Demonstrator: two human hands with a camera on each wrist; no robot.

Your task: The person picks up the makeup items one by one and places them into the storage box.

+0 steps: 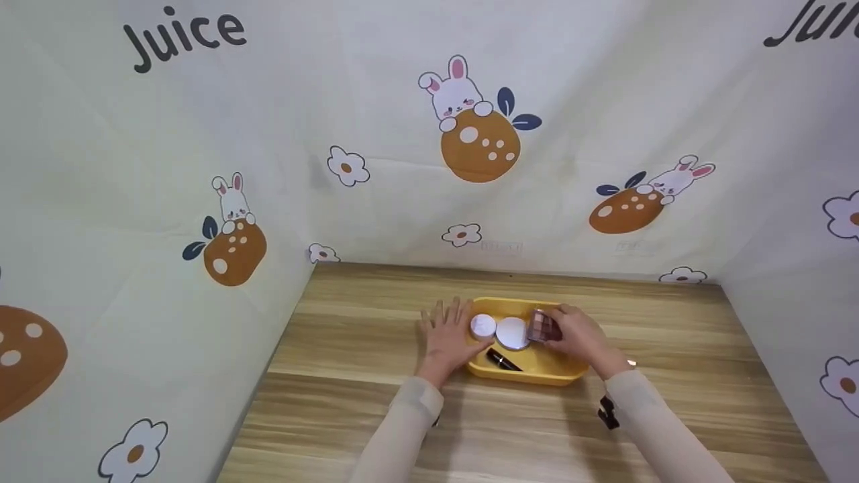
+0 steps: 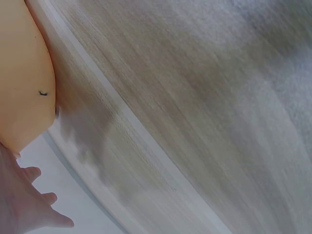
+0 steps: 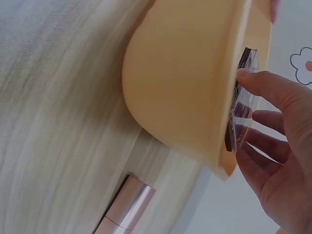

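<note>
In the head view a yellow tray (image 1: 530, 378) with raised sides stands on the wooden table. My left hand (image 1: 447, 341) rests at its left end, fingers straight and spread, with the thumb over the rim. With my right hand (image 1: 582, 337) I pinch an eyeshadow palette (image 1: 541, 326) at the tray's right part. The right wrist view shows the palette's clear lid and dark edge (image 3: 241, 105) between thumb and fingers, tilted at the rim. Inside the tray lie a small round white container (image 1: 483, 326), a larger round white compact (image 1: 513, 333) and a black tube (image 1: 503, 360).
A shiny pink tube (image 3: 129, 204) lies on the table outside the tray. Near the right forearm is a black object (image 1: 607, 412), its kind unclear. Printed cloth walls (image 1: 376, 215) close in the table (image 1: 362, 288) at the back and sides.
</note>
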